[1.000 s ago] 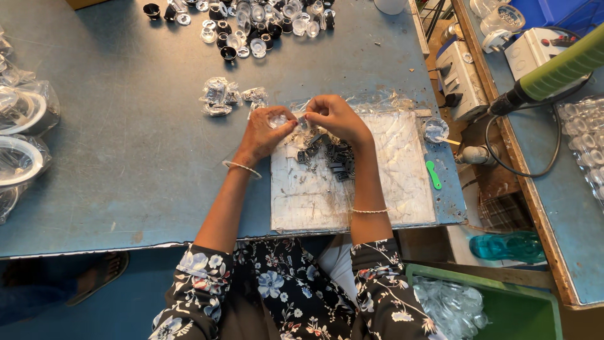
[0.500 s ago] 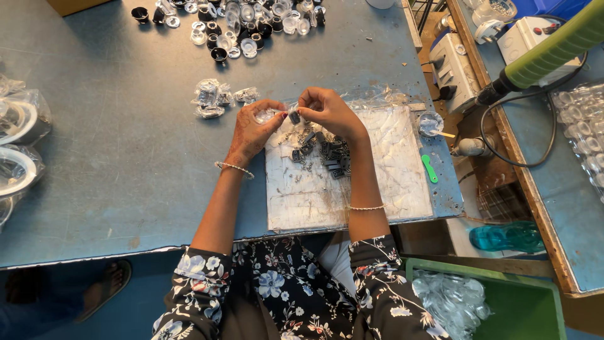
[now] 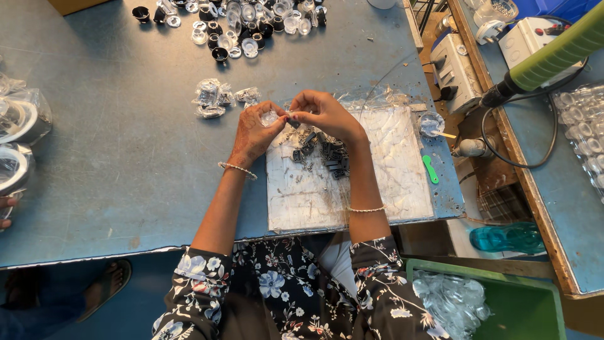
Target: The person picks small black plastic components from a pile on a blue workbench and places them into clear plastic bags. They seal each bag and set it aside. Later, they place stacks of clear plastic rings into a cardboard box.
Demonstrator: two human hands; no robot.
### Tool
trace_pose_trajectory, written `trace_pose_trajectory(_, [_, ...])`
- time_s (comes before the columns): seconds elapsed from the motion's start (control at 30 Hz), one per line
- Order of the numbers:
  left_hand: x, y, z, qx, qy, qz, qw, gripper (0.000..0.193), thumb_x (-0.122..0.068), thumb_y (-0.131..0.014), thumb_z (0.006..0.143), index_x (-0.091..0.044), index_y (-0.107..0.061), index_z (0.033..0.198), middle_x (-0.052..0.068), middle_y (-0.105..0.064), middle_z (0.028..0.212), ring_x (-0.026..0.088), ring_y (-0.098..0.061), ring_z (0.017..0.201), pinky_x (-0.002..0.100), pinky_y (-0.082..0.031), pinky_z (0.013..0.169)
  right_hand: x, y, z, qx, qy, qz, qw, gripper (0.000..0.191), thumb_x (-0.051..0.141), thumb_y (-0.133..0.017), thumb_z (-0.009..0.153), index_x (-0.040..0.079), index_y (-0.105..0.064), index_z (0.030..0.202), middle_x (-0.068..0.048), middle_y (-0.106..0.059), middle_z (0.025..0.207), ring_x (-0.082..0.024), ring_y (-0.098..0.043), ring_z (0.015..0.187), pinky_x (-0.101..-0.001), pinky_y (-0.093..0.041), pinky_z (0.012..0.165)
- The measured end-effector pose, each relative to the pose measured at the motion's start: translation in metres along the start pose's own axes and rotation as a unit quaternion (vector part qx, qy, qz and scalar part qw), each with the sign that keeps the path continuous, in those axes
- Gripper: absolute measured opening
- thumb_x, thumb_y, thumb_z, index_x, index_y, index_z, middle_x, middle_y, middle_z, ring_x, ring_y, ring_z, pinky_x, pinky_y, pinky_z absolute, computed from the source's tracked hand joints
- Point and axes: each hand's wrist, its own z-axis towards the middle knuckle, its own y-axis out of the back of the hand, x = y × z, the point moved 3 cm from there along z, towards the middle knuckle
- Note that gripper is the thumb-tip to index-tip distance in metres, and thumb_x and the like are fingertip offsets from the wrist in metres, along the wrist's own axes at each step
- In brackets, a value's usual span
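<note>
My left hand [image 3: 257, 131] pinches a small clear round lens [image 3: 270, 118] at its fingertips. My right hand [image 3: 323, 112] meets it from the right, its fingers closed on a tiny dark part [image 3: 293, 123] pressed against the lens. Both hands hover over the top left corner of a scratched clear work mat [image 3: 384, 176]. A heap of small black parts [image 3: 322, 154] lies on the mat just under my right wrist.
Several clear and black lens cups [image 3: 242, 25] lie scattered at the table's far edge. Small plastic bags [image 3: 217, 99] sit left of my hands. A green tool [image 3: 430, 169] lies on the mat's right edge, and a green bin of clear pieces [image 3: 503, 302] stands at bottom right.
My hands stay together at the mat's top left corner, working the same small pieces. The view has shifted slightly.
</note>
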Motion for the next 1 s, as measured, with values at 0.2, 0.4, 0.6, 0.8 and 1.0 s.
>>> trace_pose_trajectory(0.2, [-0.004, -0.001, -0.001, -0.005, -0.058, 0.013, 0.998, 0.025, -0.03, -0.08, 0.085, -0.008, -0.076, 0.094, 0.009, -0.076, 0.088, 0.017, -0.071, 0.08, 0.035, -0.055, 0.077, -0.009, 0.002, -0.001, -0.017, -0.015, -0.069, 0.997, 0.017, 0.015, -0.071, 0.096, 0.001, -0.067, 0.104, 0.001, -0.068, 0.089, -0.004, -0.057, 0.079, -0.0243, -0.05, 0.071])
trace_pose_trajectory(0.4, [-0.002, -0.002, -0.001, 0.0, -0.028, 0.037, 0.999, 0.026, -0.035, -0.079, 0.086, -0.01, -0.077, 0.094, 0.01, -0.077, 0.091, 0.022, -0.074, 0.086, 0.037, -0.056, 0.08, -0.008, -0.006, 0.003, -0.024, -0.018, -0.087, 0.996, 0.016, 0.015, -0.069, 0.098, 0.001, -0.063, 0.104, 0.002, -0.066, 0.085, -0.004, -0.056, 0.076, -0.024, -0.048, 0.068])
trace_pose_trajectory(0.6, [-0.007, 0.002, -0.001, -0.063, -0.095, 0.088, 0.99, 0.028, -0.036, -0.08, 0.09, -0.008, -0.074, 0.091, 0.012, -0.077, 0.091, 0.028, -0.072, 0.088, 0.041, -0.054, 0.079, 0.002, 0.002, -0.001, 0.023, -0.007, -0.044, 0.999, 0.015, 0.014, -0.072, 0.094, 0.001, -0.064, 0.096, 0.002, -0.069, 0.087, -0.004, -0.06, 0.079, -0.0219, -0.05, 0.071])
trace_pose_trajectory(0.8, [-0.001, -0.003, 0.0, 0.018, 0.021, 0.038, 0.999, 0.027, -0.038, -0.079, 0.084, -0.015, -0.077, 0.097, 0.011, -0.077, 0.087, 0.026, -0.073, 0.078, 0.04, -0.056, 0.073, 0.002, 0.002, -0.001, -0.011, -0.008, -0.068, 0.998, 0.016, 0.015, -0.07, 0.096, 0.001, -0.066, 0.1, 0.001, -0.066, 0.086, -0.006, -0.058, 0.077, -0.0228, -0.05, 0.07])
trace_pose_trajectory(1.0, [-0.007, -0.002, 0.001, -0.011, -0.053, 0.08, 0.995, 0.02, -0.031, -0.079, 0.087, -0.013, -0.077, 0.094, 0.011, -0.077, 0.092, 0.025, -0.074, 0.084, 0.039, -0.056, 0.077, -0.001, 0.004, 0.002, -0.016, -0.03, -0.072, 0.997, 0.015, 0.015, -0.071, 0.093, 0.002, -0.07, 0.101, 0.001, -0.071, 0.084, -0.005, -0.063, 0.074, -0.0232, -0.053, 0.069])
